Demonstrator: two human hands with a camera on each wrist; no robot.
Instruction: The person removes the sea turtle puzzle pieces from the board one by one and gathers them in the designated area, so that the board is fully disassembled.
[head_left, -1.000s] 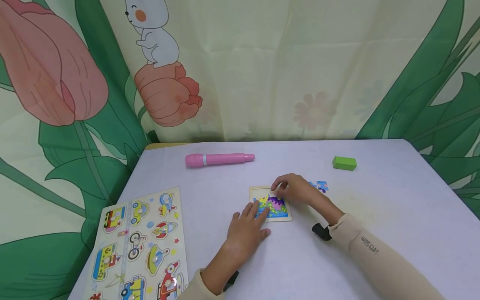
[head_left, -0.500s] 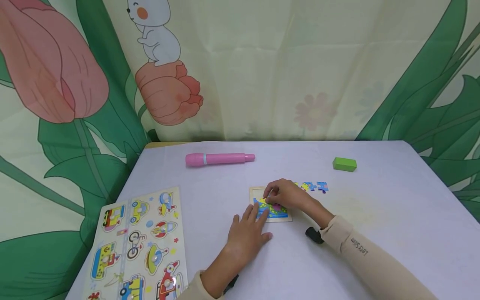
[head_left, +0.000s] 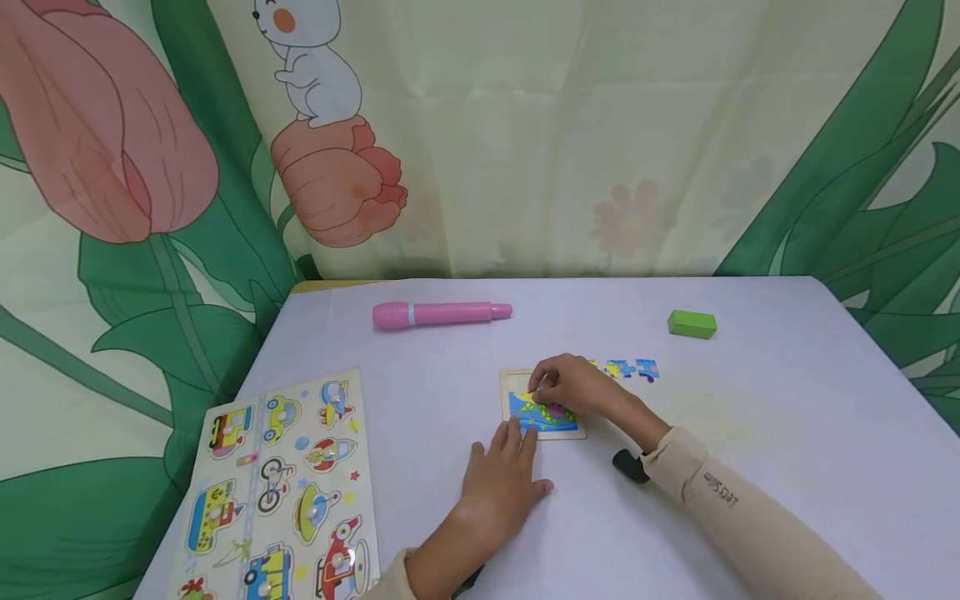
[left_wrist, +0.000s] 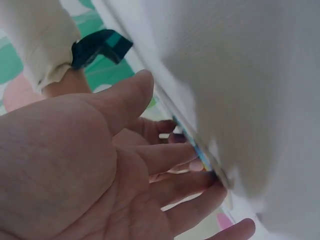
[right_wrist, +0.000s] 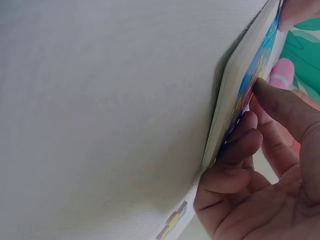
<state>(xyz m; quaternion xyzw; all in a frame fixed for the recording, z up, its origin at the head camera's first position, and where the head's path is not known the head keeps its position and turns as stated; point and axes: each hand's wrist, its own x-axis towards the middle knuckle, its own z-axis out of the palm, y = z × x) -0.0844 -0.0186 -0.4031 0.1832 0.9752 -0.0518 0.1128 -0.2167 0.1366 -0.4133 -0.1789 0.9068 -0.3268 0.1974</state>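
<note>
A small wooden-framed jigsaw puzzle (head_left: 581,434) lies on the table with a blue, yellow and purple picture. My right hand (head_left: 576,385) reaches over it from the right. Its thumb and index finger pinch a puzzle piece at the picture's surface, mostly hidden by the fingers. In the right wrist view the thumb tip (right_wrist: 260,86) touches the picture, the other fingers curled beside the frame. My left hand (head_left: 498,479) lies palm down with fingers extended, fingertips at the frame's near edge. Several loose puzzle pieces (head_left: 647,369) lie in a row behind the right hand.
A pink pen-like stick (head_left: 450,313) lies at the back of the table, and a green block (head_left: 692,324) at the back right. A large vehicle puzzle board (head_left: 303,450) takes up the left side. A printed curtain (head_left: 510,167) hangs behind the table.
My right hand has moved left and down onto the puzzle picture, uncovering more of the loose pieces. My left hand has slid slightly back toward the frame's near edge.
</note>
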